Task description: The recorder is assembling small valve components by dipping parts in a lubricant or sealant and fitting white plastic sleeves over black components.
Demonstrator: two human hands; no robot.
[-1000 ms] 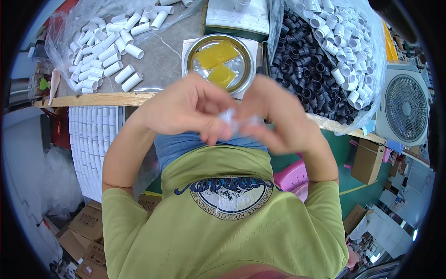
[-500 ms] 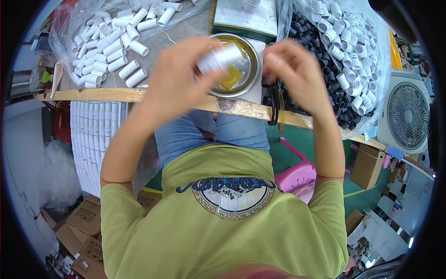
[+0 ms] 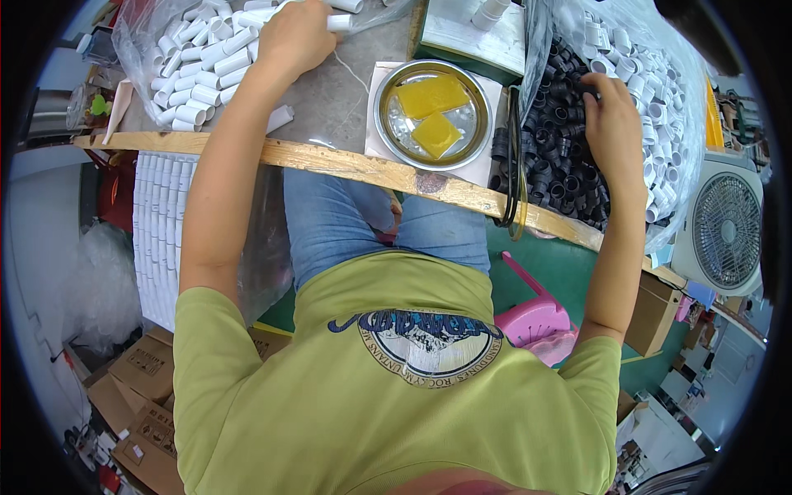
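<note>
Your step looks like picking: left hand (image 3: pixel 299 40) over white tubes (image 3: pixel 233 63), right hand (image 3: pixel 612 111) at black fittings (image 3: pixel 542 173), both piles on table (image 3: pixel 332 107). Hands curled; cannot tell whether either grasps piece. Next move calls for securing one piece per hand.

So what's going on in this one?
A person at a workbench has both hands out over loose parts. The left hand is at the pile of white tubes, the right hand at the black fittings; whether either grips a piece is unclear. Between them, a round metal dish holds two yellow slabs, with neither hand touching it.
</note>
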